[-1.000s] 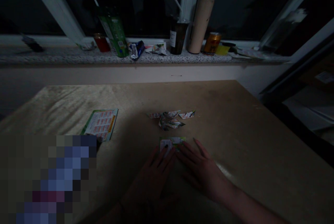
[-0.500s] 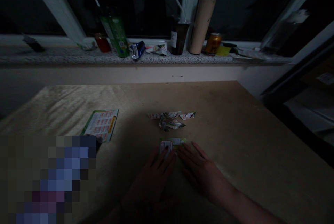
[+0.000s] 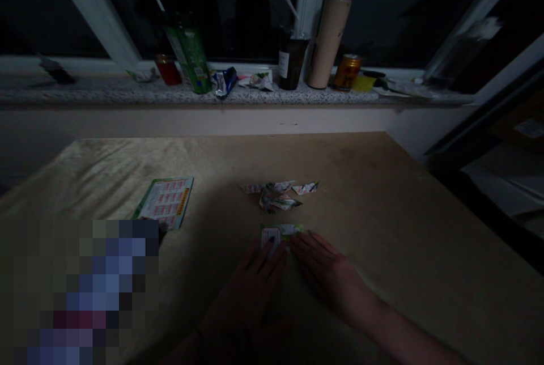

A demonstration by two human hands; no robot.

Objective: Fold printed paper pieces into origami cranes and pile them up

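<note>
A small printed piece of paper (image 3: 281, 229), green and white with a boxed text panel, lies on the table in front of me. My left hand (image 3: 253, 283) rests flat on its left and near part, fingers stretched forward. From the right, my right hand (image 3: 325, 266) lies with extended fingers over the paper's right part. Both hands hide its near edge, so I cannot tell how far it is folded. Just beyond it sits a folded paper figure (image 3: 278, 198) of the same kind of print, with pointed ends.
A calendar-like printed sheet (image 3: 165, 200) lies at the left, beside a pixelated area. Along the granite windowsill (image 3: 238, 93) stand a green bottle (image 3: 193, 64), a cup with a straw (image 3: 293, 62), a tall beige flask (image 3: 332, 33) and an orange can (image 3: 347, 72).
My right hand has shifted slightly, its fingers drawn closer together on the paper. My left hand and the folded figure stay in place.
</note>
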